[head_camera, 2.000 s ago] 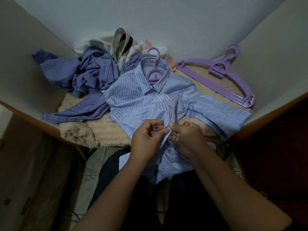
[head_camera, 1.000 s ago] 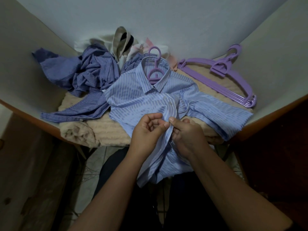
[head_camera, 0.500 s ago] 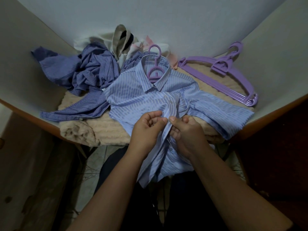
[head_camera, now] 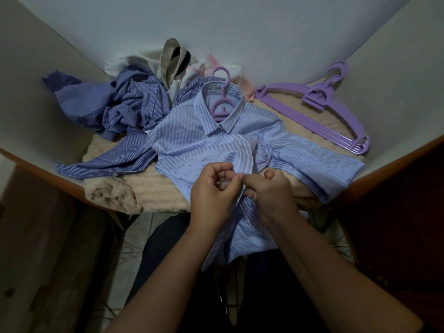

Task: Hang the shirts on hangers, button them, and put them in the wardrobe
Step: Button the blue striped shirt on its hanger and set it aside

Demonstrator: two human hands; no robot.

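— Shirt (head_camera: 211, 143): what's new with it?

— My hands have crept a little up the front placket since a moment ago, and the hem below them has swung left. I judge one mid-front button is about done; more remain.

— Where does it sit against your fingers?

— Right between them. My left hand (head_camera: 211, 186) pinches the placket edge, thumb and forefinger closed on the cloth; my right hand (head_camera: 269, 191) curls round the opposite edge, fingertips meeting the left's. The tail hangs just below my wrists, the collar and its hanger (head_camera: 221, 102) lie beyond my fingertips.

— Farther out?

— Spare hangers (head_camera: 336, 116) far right, a darker striped shirt (head_camera: 120, 109) far left.
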